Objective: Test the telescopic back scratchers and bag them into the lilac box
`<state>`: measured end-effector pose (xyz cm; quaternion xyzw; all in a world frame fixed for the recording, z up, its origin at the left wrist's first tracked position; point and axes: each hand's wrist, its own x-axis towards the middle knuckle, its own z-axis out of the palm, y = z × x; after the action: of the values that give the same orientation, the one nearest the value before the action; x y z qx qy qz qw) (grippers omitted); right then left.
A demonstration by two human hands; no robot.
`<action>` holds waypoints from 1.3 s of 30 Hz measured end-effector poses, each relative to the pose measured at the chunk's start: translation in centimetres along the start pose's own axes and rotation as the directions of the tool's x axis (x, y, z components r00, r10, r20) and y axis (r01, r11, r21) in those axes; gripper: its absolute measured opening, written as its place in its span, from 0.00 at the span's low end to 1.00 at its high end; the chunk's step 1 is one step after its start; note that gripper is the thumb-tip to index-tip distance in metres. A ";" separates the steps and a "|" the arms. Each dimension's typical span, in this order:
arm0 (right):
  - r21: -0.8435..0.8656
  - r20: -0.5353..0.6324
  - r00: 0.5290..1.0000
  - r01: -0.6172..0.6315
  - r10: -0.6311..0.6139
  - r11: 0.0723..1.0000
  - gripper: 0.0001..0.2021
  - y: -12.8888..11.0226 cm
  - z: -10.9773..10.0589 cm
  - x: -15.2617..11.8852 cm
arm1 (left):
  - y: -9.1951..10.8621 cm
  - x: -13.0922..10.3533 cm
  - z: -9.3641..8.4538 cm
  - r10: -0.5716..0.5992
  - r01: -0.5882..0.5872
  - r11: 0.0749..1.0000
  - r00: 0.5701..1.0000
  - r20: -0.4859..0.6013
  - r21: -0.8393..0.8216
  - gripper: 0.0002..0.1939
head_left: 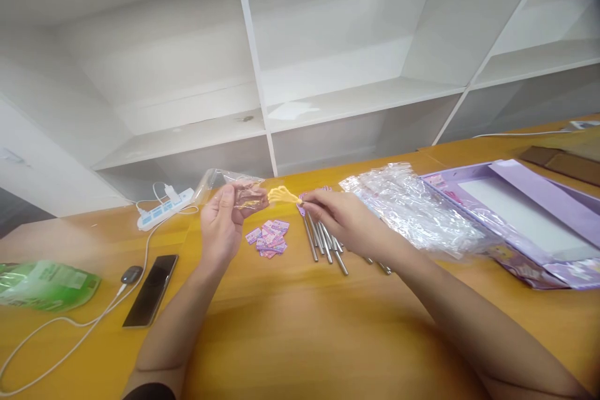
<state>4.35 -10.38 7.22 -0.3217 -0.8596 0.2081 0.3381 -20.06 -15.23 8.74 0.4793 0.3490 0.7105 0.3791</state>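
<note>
My left hand (222, 225) is closed on a clear plastic bag (246, 192), holding its mouth toward the right. Thumb and fingers of my right hand (344, 215) pinch a yellow back scratcher (282, 195) with a hand-shaped head. Its spread end points left and meets the bag's opening; whether it has entered is unclear. Below my right hand lie several metal rods (323, 240), some with purple or pink ends, partly hidden by the hand. A small pile of pink and purple cards (269, 239) sits on the table between my hands.
Clear plastic bags (412, 209) are heaped on the right, beside an open purple box (515, 212). Leftward are a phone (150, 290), a white cable (89, 324), a power strip (165, 208) and a green package (49, 285). White shelves (337, 112) stand behind the table.
</note>
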 end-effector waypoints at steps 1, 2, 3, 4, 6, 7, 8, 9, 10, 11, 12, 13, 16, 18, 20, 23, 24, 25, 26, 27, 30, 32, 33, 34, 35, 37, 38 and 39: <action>-0.014 -0.056 0.998 0.019 -0.020 1.000 0.11 0.2 0.2 0.0 | 0.1 0.0 0.0 -0.007 0.007 1.000 1.000 0.005 0.013 0.17; -0.033 -0.115 0.992 0.047 -0.050 0.998 0.10 0.3 0.4 -0.1 | 0.1 0.0 -0.1 -0.012 0.012 1.000 1.000 0.007 0.025 0.18; -0.058 -0.176 0.980 0.083 -0.092 0.995 0.09 0.5 0.6 -0.1 | 0.1 0.1 -0.1 -0.016 0.016 0.999 1.000 0.008 0.032 0.18; -0.087 -0.237 0.961 0.125 -0.142 0.988 0.08 0.6 0.9 -0.1 | 0.1 0.1 -0.2 -0.020 0.020 0.999 1.000 0.008 0.034 0.18; -0.159 -0.345 0.905 0.207 -0.251 0.965 0.05 0.9 1.2 0.0 | 0.2 0.2 -0.3 -0.035 0.034 0.999 0.999 0.016 0.023 0.18; -0.197 -0.380 0.874 0.244 -0.303 0.950 0.03 1.0 1.3 0.1 | 0.2 0.2 -0.3 -0.049 0.048 0.999 0.998 0.026 0.017 0.18; -0.230 -0.403 0.847 0.272 -0.346 0.934 0.02 1.1 1.3 0.1 | 0.3 0.2 -0.3 -0.066 0.065 0.998 0.997 0.037 0.012 0.18; -0.257 -0.413 0.830 0.290 -0.376 0.922 0.02 1.2 1.3 0.2 | 0.4 0.2 -0.3 -0.084 0.083 0.996 0.995 0.047 0.011 0.18; -0.275 -0.415 0.819 0.301 -0.396 0.913 0.02 1.2 1.2 0.2 | 0.5 0.2 -0.3 -0.100 0.099 0.995 0.994 0.054 0.010 0.19; -0.284 -0.413 0.814 0.310 -0.408 0.907 0.02 1.2 1.1 0.3 | 0.5 0.2 -0.3 -0.111 0.111 0.994 0.992 0.055 0.010 0.19; -0.282 -0.410 0.813 0.317 -0.412 0.906 0.02 1.2 1.1 0.3 | 0.6 0.1 -0.3 -0.118 0.118 0.993 0.992 0.052 0.010 0.19; -0.273 -0.407 0.816 0.320 -0.410 0.907 0.02 1.2 1.1 0.3 | 0.6 0.0 -0.2 -0.127 0.126 0.992 0.991 0.048 0.011 0.19; -0.225 -0.400 0.828 0.327 -0.393 0.918 0.03 1.1 1.2 0.5 | 0.4 -0.2 0.1 -0.169 0.169 0.986 0.985 0.039 0.014 0.19; -0.187 -0.393 0.838 0.330 -0.379 0.925 0.03 1.2 1.3 0.6 | 0.2 -0.4 0.4 -0.195 0.195 0.981 0.980 0.043 0.004 0.18; -0.159 -0.389 0.844 0.334 -0.370 0.929 0.02 1.3 1.3 0.6 | 0.0 -0.7 0.8 -0.208 0.209 0.978 0.977 0.045 -0.018 0.18; -0.160 -0.390 0.841 0.339 -0.375 0.927 0.02 1.3 1.3 0.6 | -0.3 -1.0 1.3 -0.219 0.220 0.975 0.975 0.041 -0.040 0.18; -0.168 -0.391 0.838 0.341 -0.380 0.925 0.01 1.3 1.3 0.6 | -0.5 -1.1 1.4 -0.222 0.224 0.974 0.974 0.038 -0.041 0.18; -0.175 -0.390 0.837 0.343 -0.384 0.923 0.01 1.3 1.3 0.5 | -0.5 -1.1 1.5 -0.228 0.229 0.973 0.973 0.038 -0.040 0.18; -0.178 -0.388 0.837 0.343 -0.386 0.922 0.02 1.3 1.4 0.4 | -0.6 -1.2 1.6 -0.233 0.235 0.971 0.972 0.039 -0.041 0.18; -0.174 -0.385 0.841 0.339 -0.380 0.925 0.02 1.3 1.5 0.3 | -0.6 -1.2 1.7 -0.235 0.237 0.971 0.971 0.040 -0.044 0.18; -0.128 -0.369 0.875 0.287 -0.314 0.949 0.05 1.3 1.6 0.1 | -0.5 -1.0 1.6 -0.195 0.195 0.979 0.981 0.017 -0.051 0.17; -0.110 -0.340 0.903 0.239 -0.262 0.965 0.06 1.4 1.4 -0.1 | -0.3 -0.9 1.4 -0.165 0.166 0.986 0.986 0.011 -0.028 0.16; -0.118 -0.325 0.912 0.223 -0.250 0.967 0.06 1.4 1.4 -0.2 | -0.3 -0.9 1.3 -0.173 0.173 0.985 0.985 0.022 -0.007 0.16; -0.138 -0.311 0.918 0.213 -0.247 0.967 0.06 1.4 1.3 -0.3 | -0.3 -0.9 1.2 -0.195 0.195 0.981 0.980 0.039 0.018 0.17; -0.165 -0.299 0.922 0.205 -0.247 0.965 0.07 1.4 1.3 -0.4 | -0.4 -1.0 1.1 -0.230 0.227 0.973 0.971 0.061 0.043 0.18; -0.221 -0.301 0.923 0.175 -0.238 0.959 0.08 1.3 1.5 -0.6 | -0.9 -1.4 1.0 -0.297 0.289 0.953 0.949 0.103 0.087 0.19; -0.238 -0.307 0.925 0.155 -0.226 0.959 0.09 1.3 1.6 -0.7 | -1.2 -1.6 1.0 -0.322 0.310 0.945 0.939 0.120 0.108 0.19; -0.238 -0.309 0.929 0.134 -0.206 0.962 0.10 1.3 1.7 -0.8 | -1.4 -1.8 1.1 -0.337 0.321 0.938 0.932 0.135 0.127 0.19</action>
<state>4.09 -10.25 4.93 -0.3104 -0.8327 0.0277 0.4577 -18.31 -15.98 7.06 0.4863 0.4300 0.5787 0.4936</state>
